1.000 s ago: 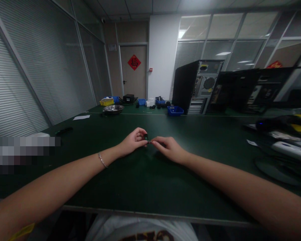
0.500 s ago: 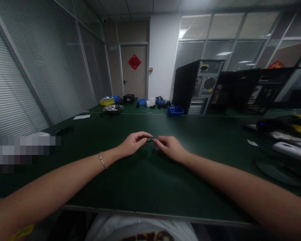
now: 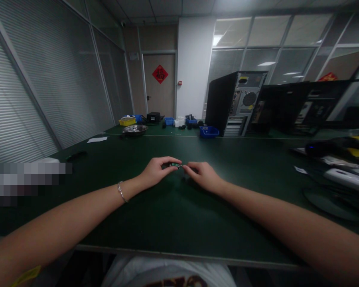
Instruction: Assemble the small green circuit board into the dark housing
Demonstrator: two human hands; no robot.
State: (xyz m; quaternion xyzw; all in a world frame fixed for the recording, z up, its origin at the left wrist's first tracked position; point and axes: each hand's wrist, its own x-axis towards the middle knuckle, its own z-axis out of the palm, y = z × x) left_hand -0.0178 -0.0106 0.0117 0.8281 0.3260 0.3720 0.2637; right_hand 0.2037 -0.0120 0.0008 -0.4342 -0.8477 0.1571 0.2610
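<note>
Near the middle of the green table [image 3: 167, 223], my left hand [image 3: 156, 171] pinches a small green circuit board [image 3: 175, 165] between thumb and fingers. A thin metallic piece shows at the board's right end, where the fingertips of my right hand [image 3: 205, 175] are closed on it. Whether that piece is part of the board or separate is too small to tell. Both hands are held just over the tabletop, thumbs toward each other.
A shiny metal bowl [image 3: 135, 130], a yellow bin [image 3: 127, 120] and a blue bin [image 3: 209, 132] stand toward the back. Black computer towers [image 3: 236, 103] rise at the right rear. Cables and a white power strip [image 3: 347, 181] lie at the right, a paper sheet [image 3: 97, 139] at the left.
The fingers of my left hand have shifted slightly left and opened a little around the circuit board, so more of it shows. My right hand has stayed nearly still.
</note>
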